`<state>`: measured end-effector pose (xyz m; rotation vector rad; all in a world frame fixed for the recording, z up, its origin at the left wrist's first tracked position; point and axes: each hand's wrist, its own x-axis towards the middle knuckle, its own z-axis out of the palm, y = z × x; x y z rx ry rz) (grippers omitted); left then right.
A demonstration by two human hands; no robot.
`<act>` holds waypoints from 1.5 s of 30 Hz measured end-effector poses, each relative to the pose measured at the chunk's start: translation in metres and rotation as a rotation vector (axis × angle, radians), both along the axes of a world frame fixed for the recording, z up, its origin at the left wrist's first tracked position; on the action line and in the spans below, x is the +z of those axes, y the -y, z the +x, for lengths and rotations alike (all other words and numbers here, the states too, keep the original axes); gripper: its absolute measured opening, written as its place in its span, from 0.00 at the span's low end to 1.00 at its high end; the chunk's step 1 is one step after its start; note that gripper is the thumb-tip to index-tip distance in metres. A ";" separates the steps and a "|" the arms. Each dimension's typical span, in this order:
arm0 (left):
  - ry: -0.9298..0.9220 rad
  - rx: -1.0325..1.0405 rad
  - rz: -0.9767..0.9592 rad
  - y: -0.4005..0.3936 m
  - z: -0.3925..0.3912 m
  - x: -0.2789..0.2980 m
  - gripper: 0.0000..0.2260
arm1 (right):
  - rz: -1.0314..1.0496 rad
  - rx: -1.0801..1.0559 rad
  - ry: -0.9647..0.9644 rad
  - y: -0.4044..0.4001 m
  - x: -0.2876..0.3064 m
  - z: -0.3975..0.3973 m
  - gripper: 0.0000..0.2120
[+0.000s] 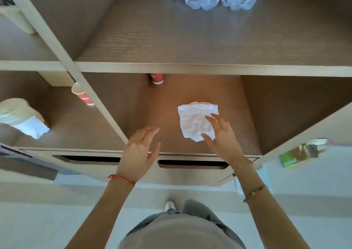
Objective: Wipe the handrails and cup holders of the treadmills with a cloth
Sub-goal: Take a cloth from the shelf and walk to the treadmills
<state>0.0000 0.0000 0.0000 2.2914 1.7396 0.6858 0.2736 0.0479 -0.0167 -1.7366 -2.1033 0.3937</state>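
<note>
Both hands are reaching into the middle cubby of a wooden shelf [171,65]. The left hand [140,149] has straight fingers held together, holding nothing, just over the front edge. The right hand [222,137] is spread, fingertips resting on the near edge of a crumpled white cloth [197,120] lying mid-shelf, right of centre. Way at the back edge there's a red paper cup [157,78]. Another red cup [82,96] sits in the cubby to the left.

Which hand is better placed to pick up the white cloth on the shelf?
Right. The right hand is already over the white cloth, fingers spread at its near edge. The left hand is open off to the side.
</note>
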 end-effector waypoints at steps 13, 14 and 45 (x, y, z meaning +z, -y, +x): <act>0.040 0.029 -0.167 -0.043 0.020 -0.022 0.17 | -0.291 0.029 0.175 -0.070 -0.059 -0.017 0.46; 0.039 0.035 -0.173 -0.045 0.021 -0.023 0.17 | -0.261 0.016 0.200 -0.069 -0.063 -0.017 0.45; 0.074 -0.101 -0.063 -0.004 0.046 -0.007 0.16 | 0.086 -0.227 -0.200 0.069 0.004 0.021 0.12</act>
